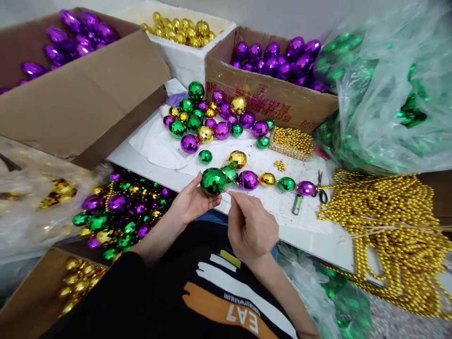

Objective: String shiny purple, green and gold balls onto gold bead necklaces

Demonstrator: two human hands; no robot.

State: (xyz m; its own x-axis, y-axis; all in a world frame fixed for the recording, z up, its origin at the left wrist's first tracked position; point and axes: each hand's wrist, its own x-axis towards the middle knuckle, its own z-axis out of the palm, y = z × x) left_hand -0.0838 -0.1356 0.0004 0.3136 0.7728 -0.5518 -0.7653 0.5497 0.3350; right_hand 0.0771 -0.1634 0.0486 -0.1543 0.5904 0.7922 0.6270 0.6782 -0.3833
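Note:
My left hand [197, 200] cups a large shiny green faceted ball [213, 181] above the front edge of the table. Close by on the right, my right hand [252, 226] is closed in a pinch, fingertips near the ball's side. Something thin and pale shows at those fingertips, too fine to name. From the green ball a strand of purple [248, 180], gold [267, 179] and green beads [286, 184] runs right across the white cloth. A loose gold ball [237, 159] and a small green ball [205, 156] lie just beyond.
Mixed loose balls [212, 117] cover the cloth's back. A clear box of gold beads [292, 142], scissors [321, 188] and a green spool [297, 205] lie right, beside gold bead strands [384, 202]. Cartons [88, 89] [268, 94] and a white foam box [187, 59] stand behind.

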